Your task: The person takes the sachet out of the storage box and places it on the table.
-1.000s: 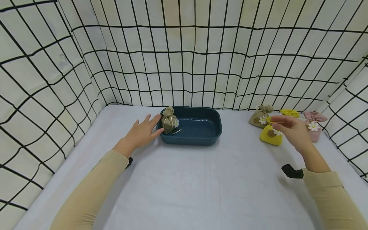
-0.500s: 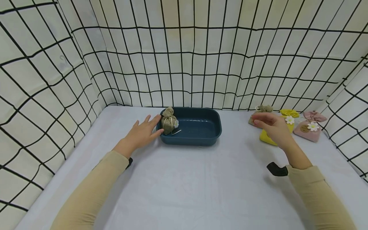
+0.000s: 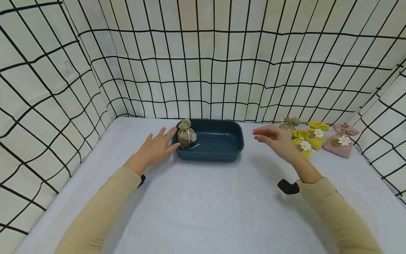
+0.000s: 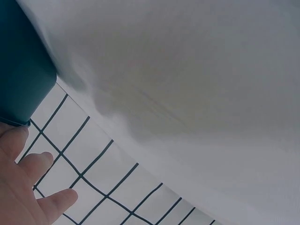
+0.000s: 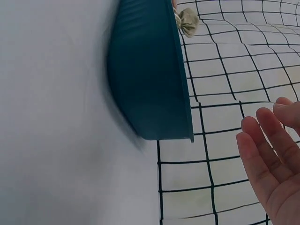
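A dark blue rectangular tray (image 3: 219, 156) stands at the back middle of the table. A greenish-beige drawstring pouch (image 3: 185, 135) with a white flower leans inside its left end. My left hand (image 3: 154, 146) lies with fingers spread at the tray's left rim, the fingertips touching it. To the right of the tray my right hand (image 3: 279, 143) hovers above the table, fingers loosely bent and nothing between them. Behind its wrist sits a yellow pouch (image 3: 305, 145), partly hidden. Another yellow pouch (image 3: 318, 132), a pink pouch (image 3: 338, 145) and a second greenish-beige pouch (image 3: 290, 122) lie around it.
A black wire grid (image 3: 210, 58) backed with white cloth encloses the table at the back and both sides. White cloth covers the table (image 3: 203, 208). Black wrist mounts show under each sleeve.
My right hand has left the front yellow pouch, whose top it was pinching, and moved left towards the tray with nothing held. The left hand stays at the rim.
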Action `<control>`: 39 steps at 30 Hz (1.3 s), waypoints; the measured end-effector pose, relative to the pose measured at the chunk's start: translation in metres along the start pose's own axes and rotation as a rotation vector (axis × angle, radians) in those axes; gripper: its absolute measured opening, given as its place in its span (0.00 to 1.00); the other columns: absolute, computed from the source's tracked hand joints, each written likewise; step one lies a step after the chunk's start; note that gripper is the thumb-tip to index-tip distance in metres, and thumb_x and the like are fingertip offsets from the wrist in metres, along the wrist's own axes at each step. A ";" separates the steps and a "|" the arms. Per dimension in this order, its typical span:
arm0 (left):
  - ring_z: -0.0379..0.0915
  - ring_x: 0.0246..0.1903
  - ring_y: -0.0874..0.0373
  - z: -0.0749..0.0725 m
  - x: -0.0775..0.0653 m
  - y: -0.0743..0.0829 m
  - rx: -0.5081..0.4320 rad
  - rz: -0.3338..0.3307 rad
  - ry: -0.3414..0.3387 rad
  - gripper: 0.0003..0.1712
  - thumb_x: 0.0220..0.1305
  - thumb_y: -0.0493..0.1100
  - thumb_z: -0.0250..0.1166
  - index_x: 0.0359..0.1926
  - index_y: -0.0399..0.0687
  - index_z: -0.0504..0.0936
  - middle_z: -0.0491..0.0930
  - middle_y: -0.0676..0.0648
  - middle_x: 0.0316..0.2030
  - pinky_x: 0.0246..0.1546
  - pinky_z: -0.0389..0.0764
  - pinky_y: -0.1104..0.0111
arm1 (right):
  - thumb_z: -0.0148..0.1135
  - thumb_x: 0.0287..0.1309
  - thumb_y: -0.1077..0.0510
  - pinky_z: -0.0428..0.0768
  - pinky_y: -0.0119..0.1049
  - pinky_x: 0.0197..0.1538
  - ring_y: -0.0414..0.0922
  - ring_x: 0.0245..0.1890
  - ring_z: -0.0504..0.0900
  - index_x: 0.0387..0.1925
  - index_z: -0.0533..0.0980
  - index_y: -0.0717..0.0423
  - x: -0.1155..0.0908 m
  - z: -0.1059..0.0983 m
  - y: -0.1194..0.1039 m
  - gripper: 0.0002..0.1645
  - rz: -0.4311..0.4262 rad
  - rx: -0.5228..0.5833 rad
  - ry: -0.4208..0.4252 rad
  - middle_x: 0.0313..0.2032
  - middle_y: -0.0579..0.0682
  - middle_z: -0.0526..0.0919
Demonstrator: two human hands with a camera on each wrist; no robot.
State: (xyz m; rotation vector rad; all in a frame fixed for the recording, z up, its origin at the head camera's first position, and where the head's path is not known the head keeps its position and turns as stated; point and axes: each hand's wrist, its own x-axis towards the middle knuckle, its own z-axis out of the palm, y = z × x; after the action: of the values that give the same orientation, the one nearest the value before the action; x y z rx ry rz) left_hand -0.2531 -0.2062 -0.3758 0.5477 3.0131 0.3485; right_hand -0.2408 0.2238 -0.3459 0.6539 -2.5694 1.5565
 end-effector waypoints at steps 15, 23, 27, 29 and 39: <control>0.38 0.78 0.37 -0.001 0.000 0.000 0.005 0.000 -0.007 0.43 0.81 0.62 0.47 0.83 0.45 0.46 0.50 0.40 0.80 0.71 0.41 0.31 | 0.61 0.72 0.65 0.83 0.34 0.53 0.53 0.54 0.84 0.56 0.81 0.66 0.019 0.035 -0.012 0.15 0.000 0.002 -0.096 0.54 0.59 0.84; 0.37 0.78 0.37 0.000 0.002 -0.001 0.004 0.001 -0.012 0.43 0.81 0.62 0.47 0.83 0.45 0.46 0.49 0.41 0.80 0.70 0.41 0.31 | 0.61 0.72 0.65 0.83 0.33 0.52 0.53 0.52 0.84 0.56 0.81 0.67 0.031 0.054 -0.016 0.15 -0.029 0.041 -0.102 0.53 0.60 0.84; 0.37 0.79 0.38 0.000 0.002 -0.001 0.003 0.001 -0.009 0.43 0.81 0.63 0.47 0.83 0.45 0.46 0.49 0.41 0.80 0.71 0.41 0.31 | 0.61 0.72 0.66 0.83 0.35 0.54 0.54 0.52 0.84 0.56 0.80 0.69 0.037 0.065 -0.015 0.15 -0.043 0.084 -0.118 0.53 0.62 0.84; 0.37 0.79 0.38 0.000 0.002 -0.001 0.001 0.004 -0.008 0.43 0.81 0.62 0.47 0.83 0.45 0.46 0.49 0.41 0.80 0.71 0.41 0.31 | 0.61 0.72 0.66 0.83 0.36 0.54 0.54 0.52 0.85 0.56 0.80 0.69 0.039 0.070 -0.015 0.15 -0.043 0.096 -0.123 0.53 0.62 0.84; 0.38 0.78 0.37 -0.001 -0.001 0.000 -0.005 0.008 -0.002 0.43 0.81 0.61 0.48 0.83 0.44 0.47 0.49 0.40 0.80 0.70 0.41 0.31 | 0.61 0.71 0.66 0.83 0.37 0.54 0.53 0.52 0.85 0.56 0.80 0.69 0.048 0.089 -0.013 0.15 -0.049 0.135 -0.124 0.52 0.60 0.84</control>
State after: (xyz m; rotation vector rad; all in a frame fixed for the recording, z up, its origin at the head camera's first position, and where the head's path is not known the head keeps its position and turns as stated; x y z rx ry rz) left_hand -0.2523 -0.2066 -0.3744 0.5600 3.0083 0.3558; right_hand -0.2650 0.1263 -0.3650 0.8452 -2.5284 1.7378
